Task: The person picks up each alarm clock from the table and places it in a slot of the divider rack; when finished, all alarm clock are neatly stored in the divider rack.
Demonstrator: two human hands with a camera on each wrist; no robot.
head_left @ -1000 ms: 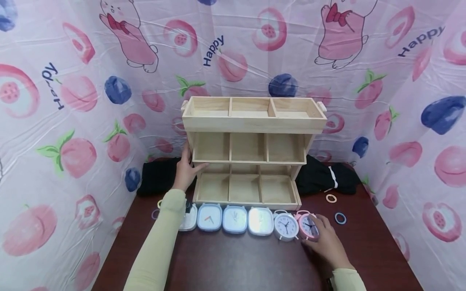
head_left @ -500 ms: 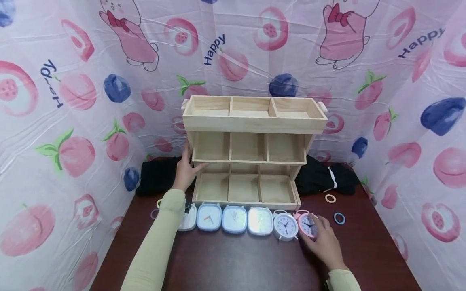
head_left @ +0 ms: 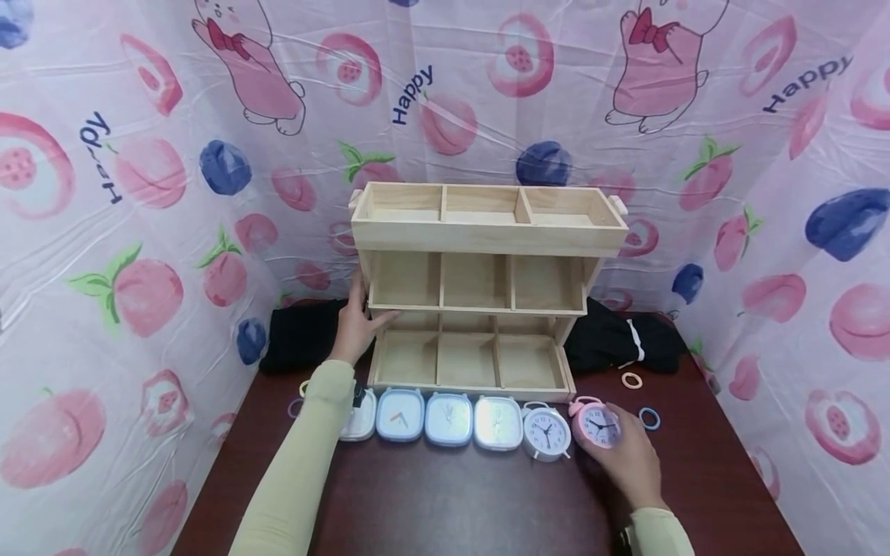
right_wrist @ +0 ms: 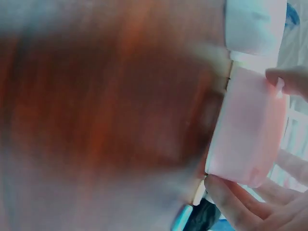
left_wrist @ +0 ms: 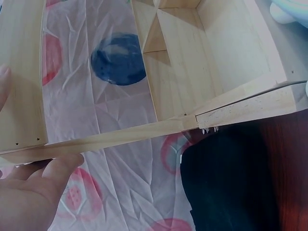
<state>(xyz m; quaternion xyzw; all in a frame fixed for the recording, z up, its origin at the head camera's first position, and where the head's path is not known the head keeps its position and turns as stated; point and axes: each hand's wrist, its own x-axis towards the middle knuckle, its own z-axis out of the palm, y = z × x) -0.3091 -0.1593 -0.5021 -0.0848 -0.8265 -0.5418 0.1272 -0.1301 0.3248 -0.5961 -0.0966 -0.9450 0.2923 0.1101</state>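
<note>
While left hand [head_left: 354, 332] grips shelf [head_left: 487, 239], pink clock [head_left: 598, 426] well apart, clasped in right hand [head_left: 634, 462]

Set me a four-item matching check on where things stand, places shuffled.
1. Pink clock
2. White round clock
3. Left hand
4. Blue ring

A. Flat on the table near a tan ring
B. Held in the right hand
C. At the left side of the wooden rack
D. Between the pink clock and a square clock

Pairs: 1-B; 2-D; 3-C; 4-A
</note>
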